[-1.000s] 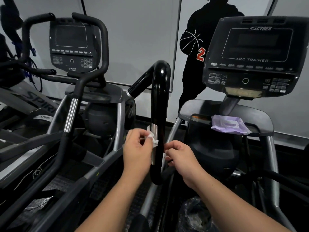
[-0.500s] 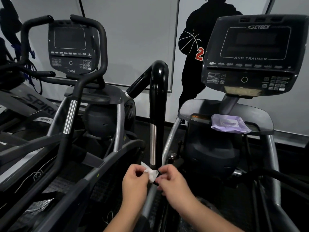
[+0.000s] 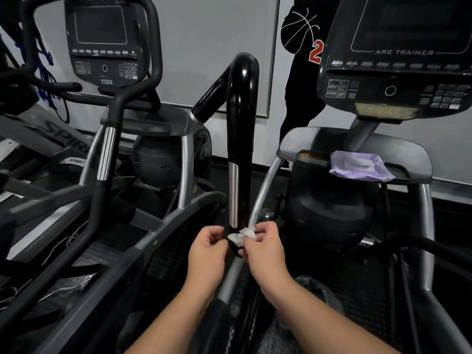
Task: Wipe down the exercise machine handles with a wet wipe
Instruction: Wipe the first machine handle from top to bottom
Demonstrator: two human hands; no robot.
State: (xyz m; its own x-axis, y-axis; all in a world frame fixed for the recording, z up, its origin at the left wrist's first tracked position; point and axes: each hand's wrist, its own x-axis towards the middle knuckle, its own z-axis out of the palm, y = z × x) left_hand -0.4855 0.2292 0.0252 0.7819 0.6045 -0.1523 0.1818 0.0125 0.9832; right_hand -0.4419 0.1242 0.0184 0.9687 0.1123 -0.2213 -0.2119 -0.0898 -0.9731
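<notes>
Two hands, one wet wipe (image 3: 241, 236), one glossy black handle (image 3: 242, 139), one purple wipe pack (image 3: 358, 166) on right machine's console shelf (image 3: 306, 146). Right hand (image 3: 265, 251) fingers curled, pinching wipe against handle's lower end. Left hand (image 3: 208, 251) fingers curled beside handle; contact with wipe unclear.

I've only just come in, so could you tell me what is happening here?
A person is wiping the glossy black upright handle of an exercise machine. Both hands, left and right, pinch a small white wet wipe at the handle's lower end. A purple wipes packet lies on the machine's grey shelf.
</notes>
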